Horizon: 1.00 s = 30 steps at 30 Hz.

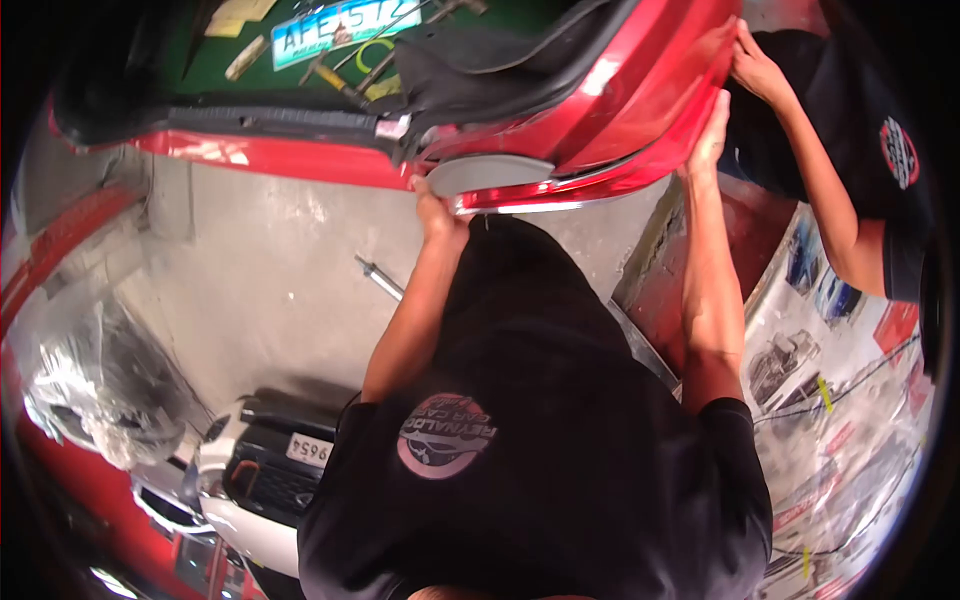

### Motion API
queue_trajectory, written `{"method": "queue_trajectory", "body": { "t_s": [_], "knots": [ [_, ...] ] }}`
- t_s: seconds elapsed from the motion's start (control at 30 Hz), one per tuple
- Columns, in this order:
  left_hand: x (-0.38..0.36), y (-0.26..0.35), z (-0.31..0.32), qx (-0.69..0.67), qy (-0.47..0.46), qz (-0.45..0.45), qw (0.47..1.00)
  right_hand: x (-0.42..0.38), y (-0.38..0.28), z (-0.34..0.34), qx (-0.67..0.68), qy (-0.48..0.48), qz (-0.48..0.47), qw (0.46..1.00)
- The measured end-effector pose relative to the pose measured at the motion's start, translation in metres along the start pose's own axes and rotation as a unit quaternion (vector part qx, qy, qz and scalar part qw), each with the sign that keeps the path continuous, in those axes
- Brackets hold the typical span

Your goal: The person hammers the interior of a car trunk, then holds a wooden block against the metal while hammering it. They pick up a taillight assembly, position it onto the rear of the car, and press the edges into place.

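Observation:
A red car body with an open trunk lies ahead of me. At its near corner is a glossy red trim piece with a bright lower edge, beside a pale grey oval area. My left hand is closed round the left end of this piece, thumb up by the bumper. Farther right, my right hand grips its other end, fingers pointing up along the red edge and partly hidden. Just above it, a co-worker's hand touches the same side of the car.
The trunk floor holds a licence plate, a hammer and a yellow ring. Below left, a rod lies on the concrete floor. Plastic-wrapped parts and a white car stand behind; printed sheets are at right.

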<state>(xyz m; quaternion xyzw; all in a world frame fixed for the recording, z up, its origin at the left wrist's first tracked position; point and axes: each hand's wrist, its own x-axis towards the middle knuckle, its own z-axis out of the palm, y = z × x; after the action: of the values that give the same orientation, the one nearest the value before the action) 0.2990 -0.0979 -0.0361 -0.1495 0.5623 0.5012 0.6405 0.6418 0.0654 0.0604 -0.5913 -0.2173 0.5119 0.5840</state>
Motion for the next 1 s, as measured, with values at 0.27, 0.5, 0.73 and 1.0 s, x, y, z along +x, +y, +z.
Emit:
{"method": "queue_trajectory", "body": {
  "t_s": [0.27,0.5,0.73,1.0],
  "knots": [
    [-0.013,0.009,0.012,0.032,-0.034,-0.009,0.999,-0.007,-0.005,0.001,0.024,-0.010,0.000,1.000],
    [-0.004,0.007,0.013,0.026,-0.023,0.016,0.999,-0.007,-0.004,-0.005,0.064,-0.036,0.001,0.997],
    [-0.004,0.002,0.001,0.002,-0.024,0.006,1.000,-0.024,0.001,-0.005,0.021,-0.081,-0.013,0.996],
    [-0.008,0.002,0.009,-0.013,0.006,0.005,1.000,-0.028,0.006,0.005,0.023,-0.085,-0.047,0.995]
  ]
}}
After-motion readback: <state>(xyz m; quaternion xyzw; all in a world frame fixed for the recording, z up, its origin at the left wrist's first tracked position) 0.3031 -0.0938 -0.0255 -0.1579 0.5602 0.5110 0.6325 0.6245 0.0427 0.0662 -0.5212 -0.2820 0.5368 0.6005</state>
